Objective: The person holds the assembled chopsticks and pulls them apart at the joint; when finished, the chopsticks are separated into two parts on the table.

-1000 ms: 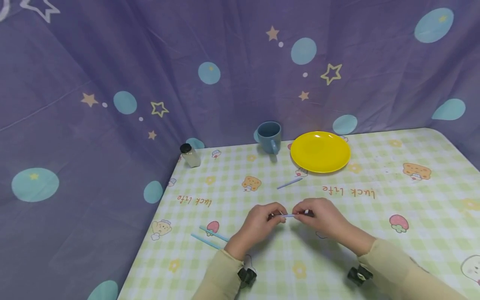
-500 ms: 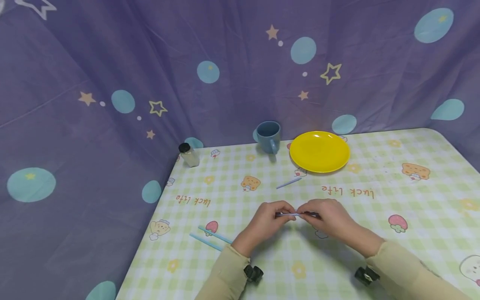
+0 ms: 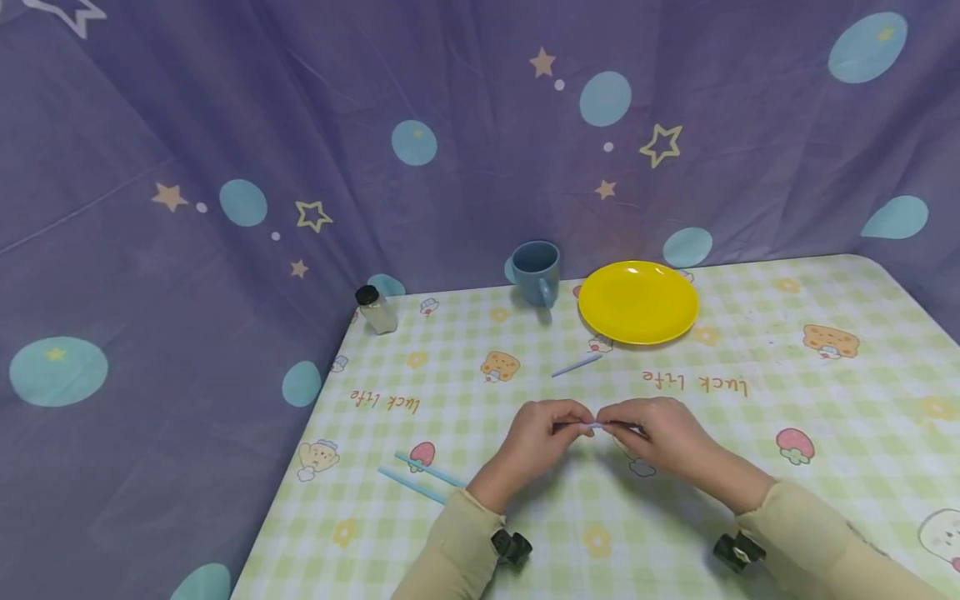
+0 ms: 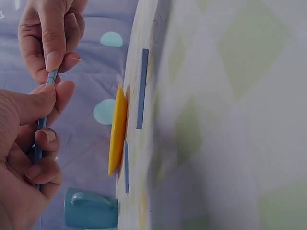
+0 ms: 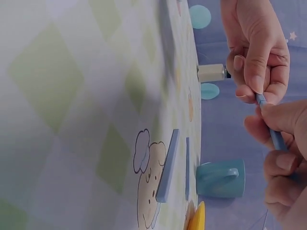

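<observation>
Inside the bench's left edge (image 3: 281, 533), left hand (image 3: 540, 440) and right hand (image 3: 666, 429) were angled together, a blue stick (image 4: 42, 123) pinched in curled fingers.

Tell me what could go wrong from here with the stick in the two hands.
The thin stick could slip and drop, since the left hand and right hand hold it raised above the tablecloth. The left arm might nudge the light-blue sticks, whose near ends it hides in the head view; contact is unclear.
</observation>
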Demonstrator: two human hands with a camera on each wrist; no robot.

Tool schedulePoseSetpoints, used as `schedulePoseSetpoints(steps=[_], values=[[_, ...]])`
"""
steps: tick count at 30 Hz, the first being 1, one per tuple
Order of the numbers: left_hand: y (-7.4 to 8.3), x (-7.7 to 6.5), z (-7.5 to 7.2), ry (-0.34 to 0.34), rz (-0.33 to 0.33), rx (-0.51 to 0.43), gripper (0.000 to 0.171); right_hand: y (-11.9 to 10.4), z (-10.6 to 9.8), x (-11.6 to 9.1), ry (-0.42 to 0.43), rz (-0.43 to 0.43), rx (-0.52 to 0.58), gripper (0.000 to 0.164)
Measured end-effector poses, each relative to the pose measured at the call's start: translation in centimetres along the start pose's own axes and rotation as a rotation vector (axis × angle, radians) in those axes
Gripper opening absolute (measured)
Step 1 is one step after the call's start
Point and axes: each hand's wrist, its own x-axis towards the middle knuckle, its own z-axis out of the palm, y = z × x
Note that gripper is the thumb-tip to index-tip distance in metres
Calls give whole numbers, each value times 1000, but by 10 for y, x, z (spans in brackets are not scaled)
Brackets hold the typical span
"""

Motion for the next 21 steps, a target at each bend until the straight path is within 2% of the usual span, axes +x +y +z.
schedulePoseSetpoints(steps=[4, 13, 16, 21], values=[[1, 1, 0, 11, -1, -9, 7, -1, 0, 0, 30, 12, -6, 17], [2, 0, 1, 11, -30, -48, 7, -4, -3, 1, -3, 58, 15, 15], [2, 0, 1, 8, -36, -21, 7, -4, -3, 1, -5, 61, 5, 11], [4, 0, -1, -18, -12, 88, 5, -5, -2, 0, -38, 64, -29, 9]])
